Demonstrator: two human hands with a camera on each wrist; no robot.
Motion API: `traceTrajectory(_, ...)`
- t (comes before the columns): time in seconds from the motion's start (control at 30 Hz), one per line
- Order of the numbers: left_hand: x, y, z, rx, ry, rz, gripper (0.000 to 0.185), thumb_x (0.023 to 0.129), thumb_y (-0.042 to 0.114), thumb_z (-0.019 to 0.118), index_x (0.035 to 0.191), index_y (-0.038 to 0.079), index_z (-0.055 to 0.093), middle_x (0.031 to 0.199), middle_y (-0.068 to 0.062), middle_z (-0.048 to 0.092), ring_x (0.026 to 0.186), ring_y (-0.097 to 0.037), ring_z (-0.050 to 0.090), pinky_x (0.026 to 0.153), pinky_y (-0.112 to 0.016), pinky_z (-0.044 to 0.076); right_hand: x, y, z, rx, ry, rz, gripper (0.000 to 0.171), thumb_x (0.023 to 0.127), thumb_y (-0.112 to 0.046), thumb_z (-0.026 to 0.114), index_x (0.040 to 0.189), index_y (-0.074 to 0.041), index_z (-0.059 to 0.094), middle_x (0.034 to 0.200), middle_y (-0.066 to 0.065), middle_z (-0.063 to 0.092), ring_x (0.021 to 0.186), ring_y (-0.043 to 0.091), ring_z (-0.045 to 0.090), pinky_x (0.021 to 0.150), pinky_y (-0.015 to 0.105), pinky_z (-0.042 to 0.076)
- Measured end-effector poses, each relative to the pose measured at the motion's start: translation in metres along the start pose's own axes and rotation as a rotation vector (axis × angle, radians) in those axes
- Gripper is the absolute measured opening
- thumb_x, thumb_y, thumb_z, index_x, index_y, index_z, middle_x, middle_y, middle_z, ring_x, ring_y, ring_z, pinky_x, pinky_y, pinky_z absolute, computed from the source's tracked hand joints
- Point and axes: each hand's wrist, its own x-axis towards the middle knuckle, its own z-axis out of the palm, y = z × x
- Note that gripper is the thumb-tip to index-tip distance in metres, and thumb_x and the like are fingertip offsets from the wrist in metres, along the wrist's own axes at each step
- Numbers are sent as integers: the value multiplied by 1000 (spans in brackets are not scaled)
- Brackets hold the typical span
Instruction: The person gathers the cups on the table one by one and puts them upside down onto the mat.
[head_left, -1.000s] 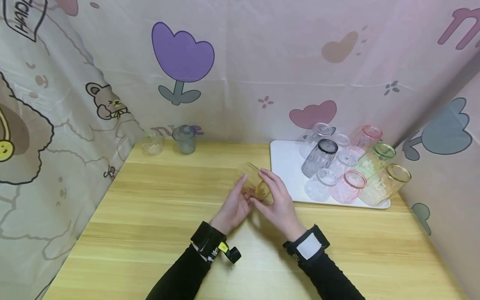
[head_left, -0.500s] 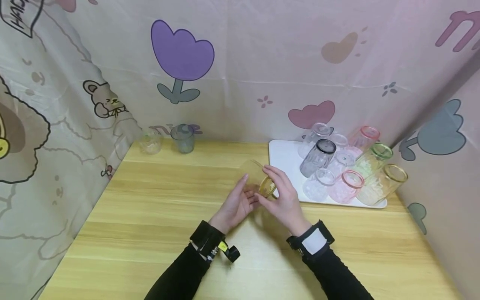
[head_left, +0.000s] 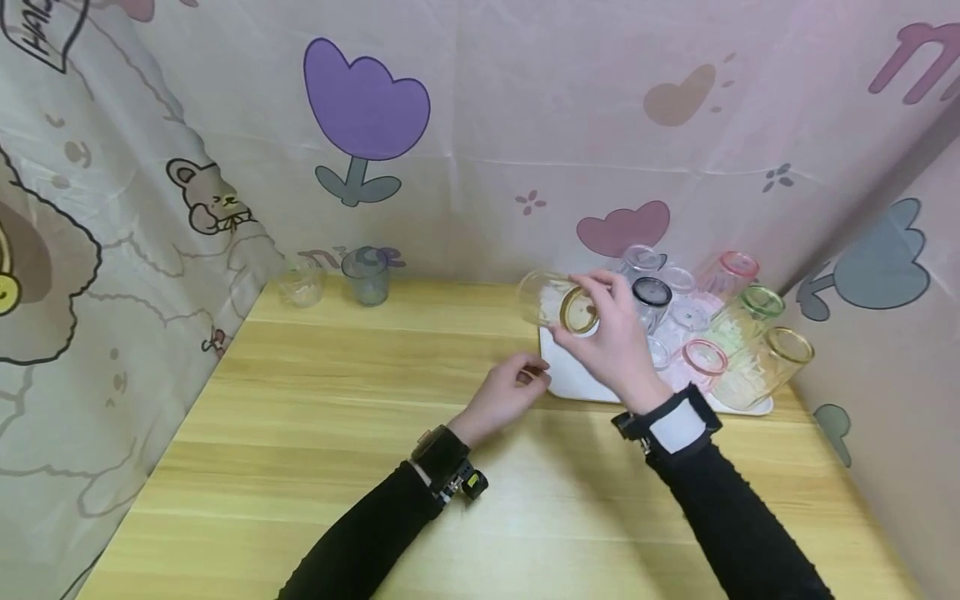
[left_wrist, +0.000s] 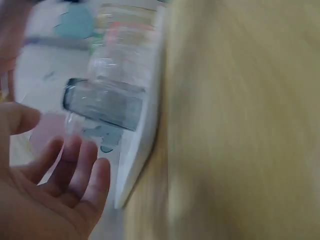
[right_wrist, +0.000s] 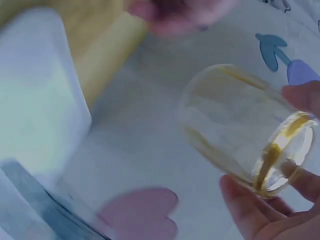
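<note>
My right hand (head_left: 611,333) holds a clear cup with a yellow rim (head_left: 558,304) on its side in the air, above the left edge of the white tray (head_left: 570,379). In the right wrist view the fingers curl round the cup (right_wrist: 240,130) near its yellow rim. My left hand (head_left: 506,392) hovers low over the wooden table (head_left: 337,400) just left of the tray, fingers loosely curled and holding nothing. The left wrist view shows its relaxed fingers (left_wrist: 75,170) beside the tray's edge (left_wrist: 142,145) and a grey cup (left_wrist: 102,102).
Several tinted cups lie on the tray: grey (head_left: 648,300), pink (head_left: 697,362), green (head_left: 753,312), yellow (head_left: 765,367) and clear ones. Two cups stand at the back left, one clear (head_left: 302,285) and one grey (head_left: 367,275). Patterned cloth walls close the back and sides.
My right hand lifted the yellow-rimmed cup from the table middle up and to the right, over the tray's edge. The left hand let go of it and stayed low.
</note>
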Motion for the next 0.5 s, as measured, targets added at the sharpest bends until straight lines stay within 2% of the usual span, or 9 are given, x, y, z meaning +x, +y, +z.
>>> traceTrajectory(0.07,4,1,3,218,-27,84,29,99,21,67,122,5,68,115,-6,66,101,-18,63,89,-27,54,13,1,-7,-46,-41,34,69,75,-11,88,138,1,61,134,26,49,109,39,57,90,54,50)
traceTrajectory(0.17,11,6,6,465,-83,171,24,97,20,71,118,7,71,113,-4,64,101,-16,60,87,-23,53,34,3,-18,-108,-130,90,69,79,-13,86,141,0,58,134,26,47,107,41,57,87,57,51)
traceTrajectory(0.23,16,8,9,590,-124,218,22,97,21,71,116,10,73,111,-1,63,102,-15,59,86,-22,53,49,8,-21,-150,-197,121,69,81,-15,84,143,0,56,135,26,47,110,44,57,87,59,52)
traceTrajectory(0.33,25,8,15,726,-189,269,18,96,18,71,112,13,76,108,1,64,102,-14,59,85,-21,53,69,17,-21,-219,-305,153,68,84,-17,78,144,1,54,136,26,47,106,46,59,84,60,52)
traceTrajectory(0.5,34,6,27,837,-283,321,17,92,10,72,108,13,79,107,1,66,100,-14,63,86,-20,54,94,38,-9,-315,-458,179,66,84,-18,75,143,4,53,139,30,46,104,48,61,87,61,54)
